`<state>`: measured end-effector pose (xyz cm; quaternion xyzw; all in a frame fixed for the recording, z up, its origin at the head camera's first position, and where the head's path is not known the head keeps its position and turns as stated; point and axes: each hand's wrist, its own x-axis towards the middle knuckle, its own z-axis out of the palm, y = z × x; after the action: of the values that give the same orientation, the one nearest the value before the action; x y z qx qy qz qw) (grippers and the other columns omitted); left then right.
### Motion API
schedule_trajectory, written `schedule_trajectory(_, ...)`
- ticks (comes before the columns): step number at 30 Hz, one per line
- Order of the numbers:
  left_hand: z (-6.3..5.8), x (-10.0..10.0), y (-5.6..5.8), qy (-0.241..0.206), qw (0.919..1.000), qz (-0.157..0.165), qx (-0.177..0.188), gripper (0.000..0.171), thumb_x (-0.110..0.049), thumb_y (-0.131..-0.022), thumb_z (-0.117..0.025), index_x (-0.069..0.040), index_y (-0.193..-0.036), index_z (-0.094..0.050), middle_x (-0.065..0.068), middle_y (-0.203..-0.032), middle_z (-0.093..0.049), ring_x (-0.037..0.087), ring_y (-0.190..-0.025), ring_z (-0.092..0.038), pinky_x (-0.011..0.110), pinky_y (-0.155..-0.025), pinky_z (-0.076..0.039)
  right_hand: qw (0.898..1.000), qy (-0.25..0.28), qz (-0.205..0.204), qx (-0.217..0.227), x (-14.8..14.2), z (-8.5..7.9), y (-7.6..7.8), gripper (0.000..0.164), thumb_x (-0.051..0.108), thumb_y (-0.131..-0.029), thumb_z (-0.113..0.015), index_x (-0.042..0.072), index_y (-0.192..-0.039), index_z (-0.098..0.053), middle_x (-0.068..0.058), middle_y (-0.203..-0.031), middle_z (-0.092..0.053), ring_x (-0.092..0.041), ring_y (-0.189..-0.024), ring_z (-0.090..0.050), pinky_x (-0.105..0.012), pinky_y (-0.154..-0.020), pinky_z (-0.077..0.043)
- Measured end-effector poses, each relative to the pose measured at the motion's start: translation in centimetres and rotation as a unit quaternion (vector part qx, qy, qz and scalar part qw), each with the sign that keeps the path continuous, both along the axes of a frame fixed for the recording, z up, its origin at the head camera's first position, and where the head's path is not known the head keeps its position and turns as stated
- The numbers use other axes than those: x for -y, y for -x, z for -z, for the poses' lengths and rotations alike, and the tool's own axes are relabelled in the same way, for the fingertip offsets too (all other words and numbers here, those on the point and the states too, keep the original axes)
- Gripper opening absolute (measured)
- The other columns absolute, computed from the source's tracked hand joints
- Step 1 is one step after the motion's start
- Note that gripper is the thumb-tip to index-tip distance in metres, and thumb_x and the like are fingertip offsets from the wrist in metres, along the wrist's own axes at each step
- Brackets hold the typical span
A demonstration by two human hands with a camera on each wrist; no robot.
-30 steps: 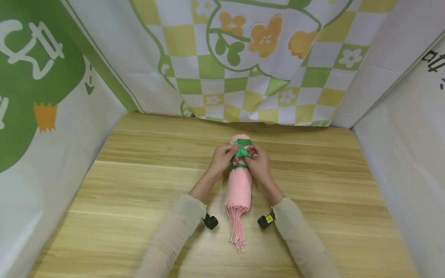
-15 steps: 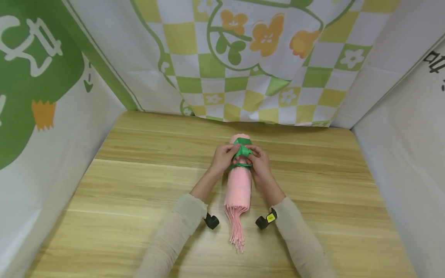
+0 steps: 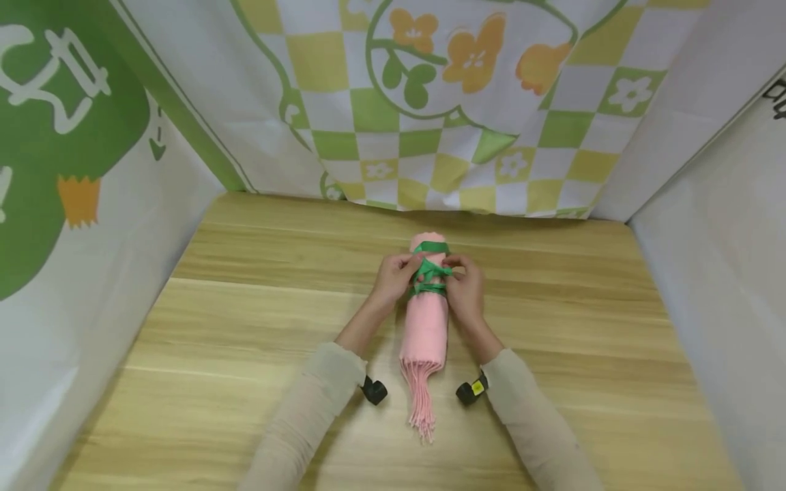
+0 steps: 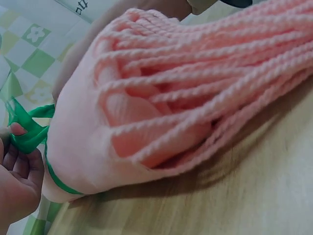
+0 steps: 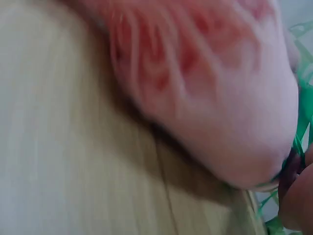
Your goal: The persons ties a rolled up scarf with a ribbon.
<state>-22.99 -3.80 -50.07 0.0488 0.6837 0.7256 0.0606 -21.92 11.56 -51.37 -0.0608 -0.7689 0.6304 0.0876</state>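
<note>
A rolled pink scarf [image 3: 425, 327] lies lengthwise on the table, its twisted fringe [image 3: 420, 402] trailing toward the person. Green ribbon [image 3: 433, 271] wraps the upper part of the roll, with a knot or loop raised on top. From the left, my left hand [image 3: 391, 279] pinches the ribbon between thumb and fingers, as the left wrist view also shows on the ribbon [image 4: 27, 137]. Opposite it, my right hand [image 3: 467, 290] pinches the ribbon at the roll's right side. In the right wrist view the right hand [image 5: 298, 198] is partly cut off and its fingertips are unclear.
The wood-grain table [image 3: 245, 327] surrounds the roll. Behind it hangs a checked cloth [image 3: 417, 150] with flowers, just past the far edge. White printed panels stand at left and right. A small black camera [image 3: 373, 391] sits at each wrist.
My right hand has shifted slightly to the right, drawing the ribbon out sideways. The green bunch between the hands has become flatter and more stretched. The left hand stays nearly in place.
</note>
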Motion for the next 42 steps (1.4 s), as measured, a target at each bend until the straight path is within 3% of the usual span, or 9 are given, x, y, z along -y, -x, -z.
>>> schedule_trajectory(3, -0.1, -0.1, 0.0, -0.002, 1.0, 0.006, 0.0, 0.036, -0.022, -0.103, -0.056, -0.003, -0.074, -0.067, -0.005, -0.058, -0.056, 0.006, -0.048, -0.04, 0.019, -0.045, -0.032, 0.996, 0.079, 0.028, 0.009, 0.4, -0.2, 0.0, 0.022, -0.012, -0.086, -0.057, -0.004, -0.104, -0.065, -0.011, -0.103, -0.062, -0.004, -0.063, -0.062, -0.017, -0.058, -0.053)
schedule_trajectory(6, -0.2, -0.2, 0.0, 0.0, 1.0, 0.007, 0.005, 0.039, -0.024, -0.103, -0.055, -0.004, -0.072, -0.064, -0.004, -0.057, -0.054, 0.008, -0.05, -0.045, 0.021, -0.047, -0.035, 0.984, 0.171, 0.039, 0.019, 0.6, -0.6, 0.2, 0.018, -0.011, -0.087, -0.061, -0.007, -0.104, -0.063, -0.009, -0.099, -0.06, -0.005, -0.071, -0.064, -0.017, -0.064, -0.056)
schedule_trajectory(10, -0.3, -0.5, 0.0, 0.006, 0.9999, 0.009, 0.009, 0.038, -0.023, -0.103, -0.056, -0.003, -0.072, -0.064, -0.004, -0.058, -0.056, 0.009, -0.053, -0.048, 0.021, -0.05, -0.039, 0.969, 0.238, 0.054, 0.035, 0.7, -1.0, 0.1, 0.013, -0.011, -0.089, -0.06, -0.007, -0.102, -0.061, -0.004, -0.092, -0.057, -0.007, -0.065, -0.057, -0.015, -0.059, -0.053)
schedule_trajectory(16, -0.3, -0.9, 0.1, 0.005, 0.9998, 0.012, 0.016, 0.038, -0.024, -0.102, -0.057, -0.005, -0.07, -0.062, -0.004, -0.058, -0.056, 0.008, -0.052, -0.048, 0.02, -0.049, -0.038, 0.964, 0.252, 0.07, 0.04, 0.8, -1.1, -0.1, 0.01, -0.006, -0.094, -0.057, 0.002, -0.1, -0.058, 0.003, -0.076, -0.061, -0.006, -0.053, -0.052, -0.015, -0.051, -0.047)
schedule_trajectory(23, -0.3, -0.8, 0.0, -0.013, 0.9998, 0.009, 0.012, 0.039, -0.024, -0.102, -0.058, -0.002, -0.07, -0.06, -0.003, -0.058, -0.055, 0.008, -0.052, -0.048, 0.019, -0.05, -0.04, 0.954, 0.289, 0.036, 0.064, 0.9, -1.5, 0.0, 0.008, 0.009, -0.098, -0.062, 0.007, -0.104, -0.058, 0.004, -0.061, -0.065, -0.007, -0.052, -0.06, -0.019, -0.052, -0.052)
schedule_trajectory(30, -0.4, -0.7, 0.0, -0.001, 0.9998, 0.003, 0.018, 0.037, -0.023, -0.102, -0.057, -0.007, -0.069, -0.061, -0.004, -0.059, -0.055, 0.007, -0.053, -0.049, 0.019, -0.052, -0.042, 0.942, 0.327, 0.023, 0.079, 1.0, -1.8, 0.1, 0.004, 0.004, -0.098, -0.059, 0.008, -0.099, -0.06, 0.004, -0.056, -0.058, -0.006, -0.047, -0.054, -0.017, -0.05, -0.049)
schedule_trajectory(34, -0.3, -0.6, 0.0, -0.005, 0.9997, -0.001, 0.023, 0.036, -0.021, -0.103, -0.057, -0.005, -0.071, -0.061, -0.004, -0.058, -0.055, 0.007, -0.053, -0.049, 0.019, -0.052, -0.042, 0.937, 0.341, 0.017, 0.069, 1.1, -1.6, -0.1, 0.006, 0.002, -0.097, -0.06, 0.008, -0.098, -0.062, 0.002, -0.062, -0.063, -0.007, -0.051, -0.059, -0.019, -0.054, -0.052)
schedule_trajectory(38, -0.1, -0.4, 0.0, -0.013, 0.9997, -0.003, 0.022, 0.032, -0.02, -0.103, -0.056, 0.005, -0.087, -0.069, -0.004, -0.06, -0.056, 0.006, -0.053, -0.05, 0.018, -0.051, -0.044, 0.935, 0.35, 0.002, 0.056, 1.2, -1.4, -0.3, 0.014, -0.004, -0.095, -0.058, 0.007, -0.101, -0.064, 0.002, -0.074, -0.069, -0.007, -0.062, -0.064, -0.018, -0.061, -0.055)
schedule_trajectory(42, 0.0, -0.1, -0.1, -0.018, 0.9996, -0.001, 0.023, 0.032, -0.02, -0.103, -0.055, 0.008, -0.107, -0.07, -0.004, -0.064, -0.057, 0.005, -0.055, -0.051, 0.017, -0.053, -0.046, 0.926, 0.373, -0.023, 0.048, 1.1, -1.1, -0.5, 0.033, -0.014, -0.09, -0.054, 0.001, -0.119, -0.061, 0.004, -0.093, -0.074, -0.005, -0.076, -0.065, -0.015, -0.065, -0.053)
